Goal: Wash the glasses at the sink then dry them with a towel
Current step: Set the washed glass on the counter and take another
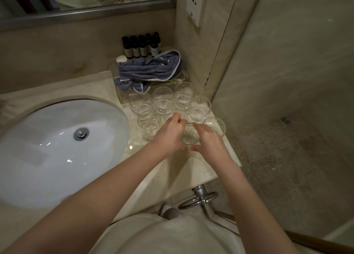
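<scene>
Fingers point(179, 120) of the left hand point(169, 134) curl round the far-left side of one glass point(189, 137), and the right hand point(207, 138) curls round its right side, thumbs meeting at the near rim, so the glass is cupped between both palms at the near edge of the cluster. Whether it is lifted or resting on the counter point(180, 169) I cannot tell.

Just beyond the knuckles stand the other glasses point(162, 100), packed touching or nearly so, one just right of the held glass near the counter's right edge. Judging by this, the step is taking one glass from the group toward the sink point(47, 148) on the left. Doing it well probably means lifting straight up before swinging left, so the bowl does not clip its neighbours, and keeping the grip low on the bowl instead of squeezing the thin rim. The counter looks wet near the basin, so wet glass may slip; two hands suit it.

Farther off, the blue towel point(151, 69) lies heaped on a clear tray point(183, 76) in the far corner, with dark bottles point(141, 46) behind it, within reach for drying afterwards.
</scene>
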{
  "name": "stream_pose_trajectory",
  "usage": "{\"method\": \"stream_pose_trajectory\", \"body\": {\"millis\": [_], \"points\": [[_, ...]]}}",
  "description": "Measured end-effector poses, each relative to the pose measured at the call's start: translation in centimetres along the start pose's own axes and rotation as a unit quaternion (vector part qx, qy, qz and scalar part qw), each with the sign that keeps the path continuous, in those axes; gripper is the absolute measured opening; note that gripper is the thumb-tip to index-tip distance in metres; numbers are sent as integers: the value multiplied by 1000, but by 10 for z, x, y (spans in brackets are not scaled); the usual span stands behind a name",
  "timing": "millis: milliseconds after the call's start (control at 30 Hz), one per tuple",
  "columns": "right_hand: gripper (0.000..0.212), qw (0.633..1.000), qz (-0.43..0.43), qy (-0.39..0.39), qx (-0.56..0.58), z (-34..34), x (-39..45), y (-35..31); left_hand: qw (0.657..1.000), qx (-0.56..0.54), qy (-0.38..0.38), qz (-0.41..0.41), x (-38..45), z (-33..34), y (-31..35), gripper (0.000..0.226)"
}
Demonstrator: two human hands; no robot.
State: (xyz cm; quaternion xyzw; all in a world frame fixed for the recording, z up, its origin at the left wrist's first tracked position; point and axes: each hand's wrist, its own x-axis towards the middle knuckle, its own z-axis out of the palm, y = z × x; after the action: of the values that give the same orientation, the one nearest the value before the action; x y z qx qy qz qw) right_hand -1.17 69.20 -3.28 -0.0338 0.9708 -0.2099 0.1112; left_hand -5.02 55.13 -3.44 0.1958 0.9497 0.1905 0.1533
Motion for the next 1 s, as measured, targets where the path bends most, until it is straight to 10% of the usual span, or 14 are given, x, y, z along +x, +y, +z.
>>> {"method": "stream_pose_trajectory", "body": {"millis": [1000], "points": [[81, 999, 0, -29, 15, -7, 1, 2, 1000, -7, -16, -15, -5, -3, 1, 91]]}}
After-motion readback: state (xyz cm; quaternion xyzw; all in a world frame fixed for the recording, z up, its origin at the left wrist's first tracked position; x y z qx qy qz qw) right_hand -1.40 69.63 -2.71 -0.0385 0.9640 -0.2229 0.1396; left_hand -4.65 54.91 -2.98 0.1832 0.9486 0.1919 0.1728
